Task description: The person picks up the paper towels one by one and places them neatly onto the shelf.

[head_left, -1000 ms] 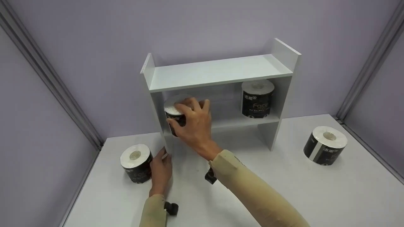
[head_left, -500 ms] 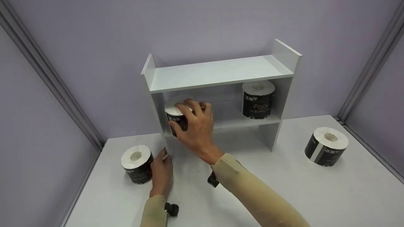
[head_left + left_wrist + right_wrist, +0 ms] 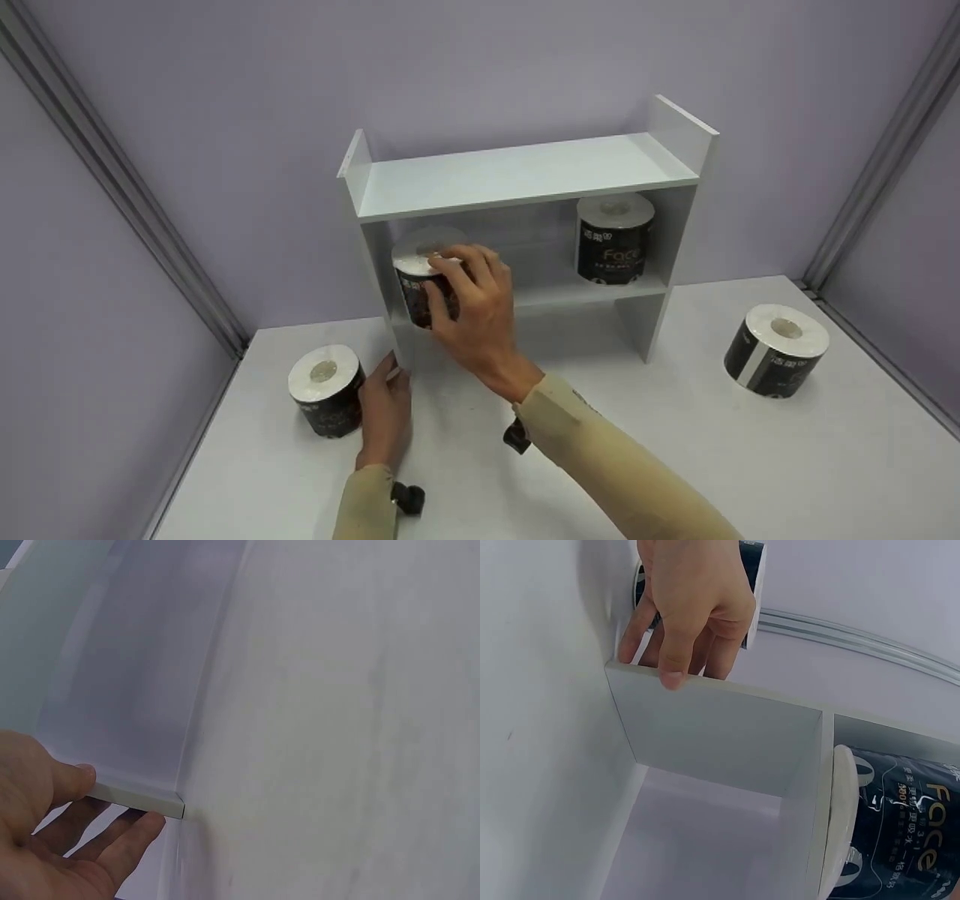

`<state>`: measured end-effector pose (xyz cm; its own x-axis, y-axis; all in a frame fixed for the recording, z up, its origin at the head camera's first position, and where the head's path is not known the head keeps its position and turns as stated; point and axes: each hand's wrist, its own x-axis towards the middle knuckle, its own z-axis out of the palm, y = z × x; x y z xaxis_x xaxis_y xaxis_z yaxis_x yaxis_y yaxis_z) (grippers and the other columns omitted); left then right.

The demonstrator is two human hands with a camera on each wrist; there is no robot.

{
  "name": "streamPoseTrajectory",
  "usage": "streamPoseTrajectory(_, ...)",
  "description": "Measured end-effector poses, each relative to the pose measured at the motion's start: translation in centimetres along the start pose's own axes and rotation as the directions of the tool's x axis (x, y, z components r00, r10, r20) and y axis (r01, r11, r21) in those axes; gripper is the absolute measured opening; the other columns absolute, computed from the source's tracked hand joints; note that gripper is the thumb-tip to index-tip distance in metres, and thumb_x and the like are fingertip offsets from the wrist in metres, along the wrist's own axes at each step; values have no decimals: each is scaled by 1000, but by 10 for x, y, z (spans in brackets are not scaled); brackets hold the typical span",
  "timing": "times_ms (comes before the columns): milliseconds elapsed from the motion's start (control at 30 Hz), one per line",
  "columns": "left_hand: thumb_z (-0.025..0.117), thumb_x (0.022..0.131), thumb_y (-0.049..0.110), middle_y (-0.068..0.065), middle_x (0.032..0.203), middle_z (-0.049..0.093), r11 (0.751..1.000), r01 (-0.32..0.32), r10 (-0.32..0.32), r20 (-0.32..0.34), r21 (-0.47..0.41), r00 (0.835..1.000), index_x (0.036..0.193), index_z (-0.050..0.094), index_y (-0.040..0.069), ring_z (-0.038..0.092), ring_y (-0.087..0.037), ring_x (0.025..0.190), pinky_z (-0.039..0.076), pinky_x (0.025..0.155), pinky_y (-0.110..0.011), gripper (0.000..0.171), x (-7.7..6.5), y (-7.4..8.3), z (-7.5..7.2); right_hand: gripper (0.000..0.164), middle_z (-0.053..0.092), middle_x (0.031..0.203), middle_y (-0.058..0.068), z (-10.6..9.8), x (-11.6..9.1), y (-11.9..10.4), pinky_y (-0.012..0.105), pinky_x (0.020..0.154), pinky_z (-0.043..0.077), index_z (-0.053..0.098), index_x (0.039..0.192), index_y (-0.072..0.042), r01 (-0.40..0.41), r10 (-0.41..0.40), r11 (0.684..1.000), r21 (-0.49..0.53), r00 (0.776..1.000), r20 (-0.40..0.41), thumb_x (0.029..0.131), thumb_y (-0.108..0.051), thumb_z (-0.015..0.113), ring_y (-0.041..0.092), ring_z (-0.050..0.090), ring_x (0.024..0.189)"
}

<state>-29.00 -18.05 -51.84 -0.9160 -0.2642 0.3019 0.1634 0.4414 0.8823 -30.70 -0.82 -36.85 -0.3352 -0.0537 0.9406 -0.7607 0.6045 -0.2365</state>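
Gently square the paper roll (image 3: 417, 291) at the lower shelf's (image 3: 559, 292) left end, with fingers (image 3: 457, 274) of the right hand (image 3: 481, 322) curled round its side; brace the unit (image 3: 525, 172) against nudges, fingers of the left hand (image 3: 385, 420) pinching the side panel's (image 3: 142, 800) front edge.

Carries on the white desk (image 3: 735, 465) a left roll (image 3: 330, 405), a right roll (image 3: 780, 367) and, between them, a shelf (image 3: 525, 174) bearing two upper rolls (image 3: 416, 292) (image 3: 613, 247).

Four rolls (image 3: 330, 416) (image 3: 414, 264) (image 3: 611, 251) (image 3: 787, 371), one shelf (image 3: 525, 172); two hands (image 3: 386, 412) (image 3: 480, 319)
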Motion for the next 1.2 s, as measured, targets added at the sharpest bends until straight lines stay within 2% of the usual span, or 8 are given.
streamPoseTrajectory(333,58,109,7,-24,149,62,998,57,-57,23,-6,998,155,52,0,68,-35,130,60,109,-48,47,-1,3,0,11,70,119,7,-4,-2,5,49,103,51,78,110,-12,24,-24,1000,-10,1000,-3,101,-11,73,28,62,119)
streamPoseTrajectory(567,58,109,6,-24,147,63,999,40,-40,13,-1,999,154,53,-1,69,-36,128,60,108,-49,46,-1,3,0,10,70,117,6,-4,-1,4,49,99,52,78,108,-14,11,-11,999,-31,1000,0,101,-12,73,28,62,117)
streamPoseTrajectory(867,59,109,8,-21,147,64,1000,17,-17,18,-21,1000,156,52,1,70,-31,126,61,106,-46,47,-3,1,1,9,68,116,7,-1,1,4,50,92,54,78,107,-14,14,-14,999,-37,1000,13,102,-12,71,28,61,111)
streamPoseTrajectory(1200,59,110,10,-20,149,63,999,45,-44,25,-22,999,156,53,3,69,-31,129,61,106,-46,47,-2,1,1,9,69,114,7,0,4,4,49,90,55,79,107,-15,13,-13,998,-56,1000,15,102,-13,71,28,62,111)
